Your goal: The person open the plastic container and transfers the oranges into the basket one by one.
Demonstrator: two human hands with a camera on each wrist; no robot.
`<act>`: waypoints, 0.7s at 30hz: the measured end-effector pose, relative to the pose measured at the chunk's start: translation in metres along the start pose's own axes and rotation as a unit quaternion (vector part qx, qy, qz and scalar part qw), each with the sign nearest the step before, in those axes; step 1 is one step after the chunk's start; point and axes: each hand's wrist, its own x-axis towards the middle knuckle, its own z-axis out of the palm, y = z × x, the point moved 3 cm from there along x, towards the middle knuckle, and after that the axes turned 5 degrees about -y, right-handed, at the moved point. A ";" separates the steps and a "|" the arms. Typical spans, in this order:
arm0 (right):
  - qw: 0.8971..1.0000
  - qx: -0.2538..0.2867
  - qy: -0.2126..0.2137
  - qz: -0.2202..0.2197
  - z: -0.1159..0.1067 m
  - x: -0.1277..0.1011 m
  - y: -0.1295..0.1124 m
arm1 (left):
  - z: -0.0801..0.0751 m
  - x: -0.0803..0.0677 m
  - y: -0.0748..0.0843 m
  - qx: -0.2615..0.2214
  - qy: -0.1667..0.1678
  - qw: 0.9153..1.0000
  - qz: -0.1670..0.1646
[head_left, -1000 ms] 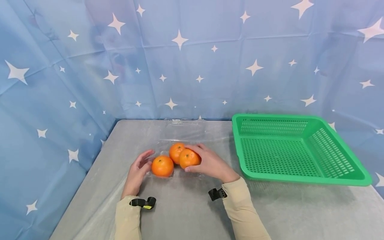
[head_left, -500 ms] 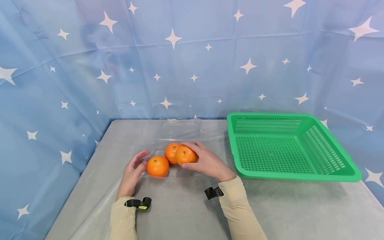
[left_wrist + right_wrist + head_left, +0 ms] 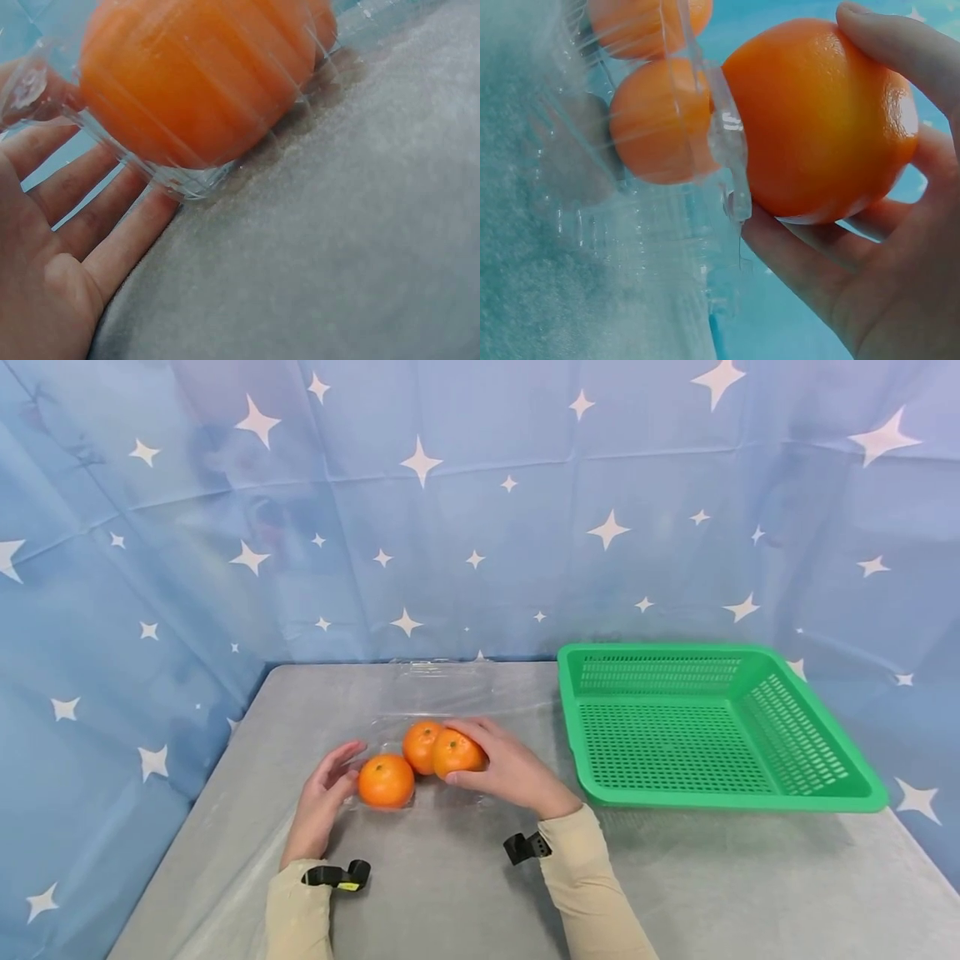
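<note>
1. The right hand (image 3: 510, 770) has an orange (image 3: 456, 753) wrapped up: fingers arch over the top, thumb tucks in underneath, and the right wrist view shows the fruit seated in the curled palm.
2. That orange sits at the right end of a clear plastic tray (image 3: 420, 727), pressed right against the tray's thin wall; the wrist view shows the clear rim (image 3: 731, 161) standing between it and the fruit behind.
3. A second orange (image 3: 417, 745) lies in the tray just beside the held one, touching it as far as the head view shows.
4. A third orange (image 3: 386, 781) rests at the tray's near left corner, against the clear wall.
5. The left hand (image 3: 321, 800) is spread open, fingers straight and relaxed, lying along the tray's left side next to that third orange; the left wrist view shows the fingers (image 3: 112, 240) flat beside the plastic base, gripping nothing.
6. The tray's clear lid (image 3: 442, 677) lies folded back toward the far edge of the table.
7. Off to the right stands a green basket (image 3: 817, 797), well apart from the tray, with a bare strip of grey table (image 3: 720, 893) between it and the right hand.
8. Plenty of bare tabletop lies in front of both forearms, and the table's left edge runs well clear of the left hand.
</note>
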 end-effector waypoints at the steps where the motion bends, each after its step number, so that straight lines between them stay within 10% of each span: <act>1: 1.000 0.003 -0.001 0.001 0.001 0.000 -0.001 | 0.000 -0.001 0.000 -0.002 -0.001 1.000 0.000; 21: 0.999 0.037 0.002 -0.009 -0.001 -0.001 -0.016 | -0.001 0.000 0.001 -0.004 -0.004 1.000 0.000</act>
